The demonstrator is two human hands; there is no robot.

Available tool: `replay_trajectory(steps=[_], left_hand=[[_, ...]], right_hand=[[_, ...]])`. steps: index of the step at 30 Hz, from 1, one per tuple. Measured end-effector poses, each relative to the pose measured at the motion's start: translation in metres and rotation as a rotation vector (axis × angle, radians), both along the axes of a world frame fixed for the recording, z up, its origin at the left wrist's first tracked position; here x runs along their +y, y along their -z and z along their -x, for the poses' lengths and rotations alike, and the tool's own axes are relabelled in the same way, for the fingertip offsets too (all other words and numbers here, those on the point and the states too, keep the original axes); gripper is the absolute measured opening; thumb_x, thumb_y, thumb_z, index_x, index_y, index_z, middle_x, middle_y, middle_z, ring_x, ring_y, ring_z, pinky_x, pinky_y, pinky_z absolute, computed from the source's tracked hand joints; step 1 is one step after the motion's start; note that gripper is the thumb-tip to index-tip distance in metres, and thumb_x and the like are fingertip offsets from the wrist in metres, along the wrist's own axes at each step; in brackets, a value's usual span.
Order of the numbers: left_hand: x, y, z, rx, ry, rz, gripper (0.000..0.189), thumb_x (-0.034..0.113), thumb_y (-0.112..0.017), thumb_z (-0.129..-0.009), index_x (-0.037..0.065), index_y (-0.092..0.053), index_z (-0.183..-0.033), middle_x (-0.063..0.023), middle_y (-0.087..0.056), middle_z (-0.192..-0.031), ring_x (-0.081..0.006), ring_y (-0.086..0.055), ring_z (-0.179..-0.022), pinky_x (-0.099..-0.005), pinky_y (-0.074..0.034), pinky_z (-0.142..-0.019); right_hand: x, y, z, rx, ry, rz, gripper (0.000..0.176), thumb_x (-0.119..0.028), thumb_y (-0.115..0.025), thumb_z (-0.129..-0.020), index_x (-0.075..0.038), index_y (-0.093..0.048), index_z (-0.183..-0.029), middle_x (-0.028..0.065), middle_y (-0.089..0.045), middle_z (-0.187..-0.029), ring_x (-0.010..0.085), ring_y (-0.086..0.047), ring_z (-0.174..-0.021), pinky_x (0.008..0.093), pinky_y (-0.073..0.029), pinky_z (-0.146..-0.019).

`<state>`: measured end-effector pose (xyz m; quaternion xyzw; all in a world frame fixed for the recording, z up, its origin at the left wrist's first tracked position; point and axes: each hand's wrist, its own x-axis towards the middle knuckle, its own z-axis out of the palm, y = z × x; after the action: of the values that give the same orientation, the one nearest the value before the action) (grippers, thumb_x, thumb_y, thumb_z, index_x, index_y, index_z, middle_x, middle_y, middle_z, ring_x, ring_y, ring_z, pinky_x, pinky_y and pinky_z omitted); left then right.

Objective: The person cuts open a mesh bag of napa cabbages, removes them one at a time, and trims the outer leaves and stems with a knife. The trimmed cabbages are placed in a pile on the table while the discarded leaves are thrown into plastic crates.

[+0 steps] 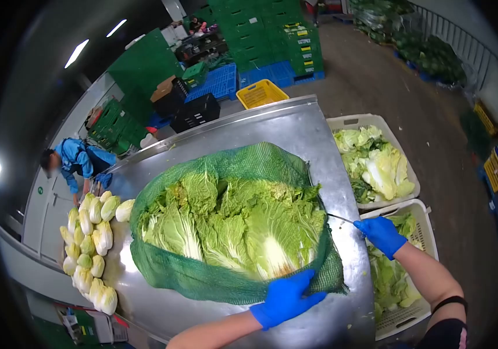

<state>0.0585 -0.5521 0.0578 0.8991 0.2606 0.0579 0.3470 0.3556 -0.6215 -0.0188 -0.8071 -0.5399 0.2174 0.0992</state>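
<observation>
head view: a big green net bag (202,279) lies on a shiny metal table (295,128). the bag is open on top and full of leafy cabbages (237,227). the left hand (286,298), in a blue glove, is closed on the near edge of the bag and pinches the net. the right hand (381,234), also in a blue glove, is closed around a thin knife (342,218). the knife tip is just at the right edge of the bag. at the right of the table stand two pale crates, the far crate (377,119) and the near crate (429,210), both with loose green leaves inside. on the left end of the table lie small trimmed cabbages (92,244) in rows. past them a person in blue clothes (77,158) bends over the table. far back on the floor sits a yellow crate (261,93).
</observation>
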Motion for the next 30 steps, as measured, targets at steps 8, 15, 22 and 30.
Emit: replay_trajectory(steps=[8,15,22,30], left_hand=[[0.006,-0.039,0.054,-0.063,0.162,-0.701,0.039,0.03,-0.069,-0.074,0.004,-0.054,-0.1,-0.0205,-0.055,-0.103,-0.0332,-0.06,-0.08,-0.044,-0.048,-0.074],[-0.016,-0.005,0.1,-0.089,0.005,-0.572,0.025,0.024,-0.065,-0.075,0.005,-0.05,-0.083,-0.0151,-0.06,-0.067,-0.0342,-0.06,-0.058,-0.0462,-0.045,-0.05],[-0.03,0.029,0.11,-0.21,0.019,-0.533,0.007,0.004,-0.054,-0.071,0.009,-0.053,-0.076,-0.0132,-0.058,-0.064,-0.0339,-0.058,-0.056,-0.0464,-0.044,-0.05],[-0.042,0.028,0.118,-0.13,-0.004,-0.434,0.011,0.0,-0.049,-0.073,0.007,-0.054,-0.078,-0.0162,-0.056,-0.066,-0.0348,-0.057,-0.062,-0.0449,-0.042,-0.056]], right_hand=[[-0.018,-0.068,0.098,0.695,0.252,-0.271,0.052,-0.05,-0.051,-0.09,-0.004,-0.068,-0.075,0.0078,-0.063,-0.063,0.0153,-0.058,-0.055,0.0292,-0.046,-0.056],[-0.027,-0.089,0.197,0.443,0.024,-0.34,0.059,-0.054,-0.041,-0.092,-0.002,-0.068,-0.083,0.0164,-0.066,-0.072,0.0308,-0.064,-0.069,0.0392,-0.049,-0.066],[-0.071,-0.029,0.234,0.056,0.002,-0.163,0.054,-0.051,-0.037,-0.093,-0.007,-0.067,-0.089,0.0144,-0.067,-0.078,0.0339,-0.063,-0.075,0.043,-0.048,-0.071],[-0.069,-0.089,0.23,0.065,0.001,-0.191,0.049,-0.048,-0.035,-0.094,-0.011,-0.066,-0.087,0.016,-0.065,-0.079,0.0378,-0.062,-0.072,0.0468,-0.048,-0.066]])
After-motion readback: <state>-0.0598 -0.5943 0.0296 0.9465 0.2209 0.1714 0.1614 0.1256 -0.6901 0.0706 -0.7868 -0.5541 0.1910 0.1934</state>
